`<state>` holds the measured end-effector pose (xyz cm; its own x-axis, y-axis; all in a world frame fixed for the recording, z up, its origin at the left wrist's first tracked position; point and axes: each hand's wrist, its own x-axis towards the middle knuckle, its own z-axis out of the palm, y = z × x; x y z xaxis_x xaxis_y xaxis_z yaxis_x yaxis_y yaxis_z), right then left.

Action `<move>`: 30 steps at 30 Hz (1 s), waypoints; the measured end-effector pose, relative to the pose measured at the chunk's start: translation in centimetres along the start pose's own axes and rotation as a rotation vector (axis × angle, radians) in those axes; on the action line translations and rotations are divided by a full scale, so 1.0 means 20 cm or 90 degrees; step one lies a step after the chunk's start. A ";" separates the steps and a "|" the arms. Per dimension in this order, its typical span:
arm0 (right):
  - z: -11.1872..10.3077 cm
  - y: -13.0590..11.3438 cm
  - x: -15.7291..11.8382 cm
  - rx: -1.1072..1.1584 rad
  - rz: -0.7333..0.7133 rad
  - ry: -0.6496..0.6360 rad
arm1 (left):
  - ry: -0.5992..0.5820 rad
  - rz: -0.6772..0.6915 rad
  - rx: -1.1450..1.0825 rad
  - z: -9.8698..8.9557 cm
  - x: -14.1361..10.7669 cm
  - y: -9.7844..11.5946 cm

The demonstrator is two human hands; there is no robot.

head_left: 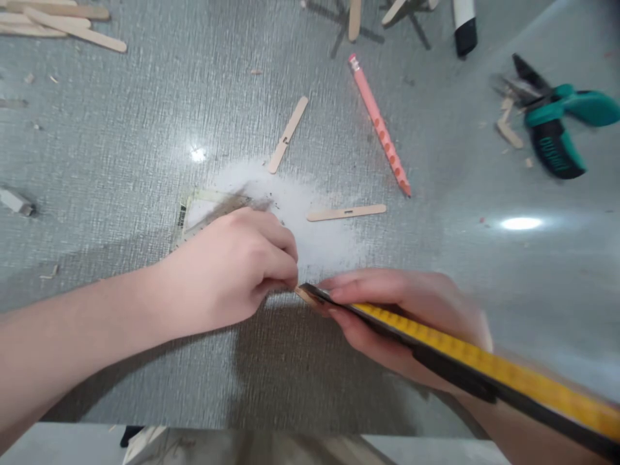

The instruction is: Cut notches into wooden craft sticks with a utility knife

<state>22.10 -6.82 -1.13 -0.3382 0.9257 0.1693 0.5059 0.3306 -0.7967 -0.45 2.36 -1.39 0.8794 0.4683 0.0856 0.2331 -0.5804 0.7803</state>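
Clamping the right hand [407, 300] round a yellow-and-black cutting tool [465, 352], with thumb and fingers on either side of its dark front end. Pointing that tip leftward over a wooden stick [305, 296], set between the two hands near the front edge of the table [121, 129]; cannot tell whether actually biting into the wood. Curling the left hand [242, 258] knuckles up, right beside the stick's visible end; cannot tell whether pinched on it, given the mostly hidden fingertips. Can see a flat pale sheet [194, 205] with printing at its edge, partly covered by the left hand, and a whitish patch [322, 239] spread across the table just past both hands. Can also see, near that patch, a slotted stick [334, 214] and a notched stick [294, 121], well apart. Farther to the right, can make out a pink pencil [380, 129] lying aslant and green-and-black pliers [540, 115] with handles spread, beside wood scraps [509, 134]. At far left, can find loose sticks [72, 29] heaped together.
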 end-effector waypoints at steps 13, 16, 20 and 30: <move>-0.01 0.00 0.00 0.002 0.076 -0.014 | 0.024 -0.109 -0.001 0.02 0.00 0.06; -0.01 0.00 0.01 -0.004 0.100 -0.021 | 0.015 -0.132 -0.008 0.02 0.01 0.07; -0.03 -0.01 0.02 0.052 0.149 -0.052 | 0.002 -0.163 0.005 0.02 0.02 0.08; -0.03 -0.02 0.02 0.372 0.437 -0.069 | -0.012 -0.220 0.020 0.01 0.03 0.09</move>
<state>22.19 -6.42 -0.32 -0.1989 0.8529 -0.4827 0.1500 -0.4603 -0.8750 0.63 1.35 -0.05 0.7536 0.6286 -0.1922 0.5312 -0.4102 0.7413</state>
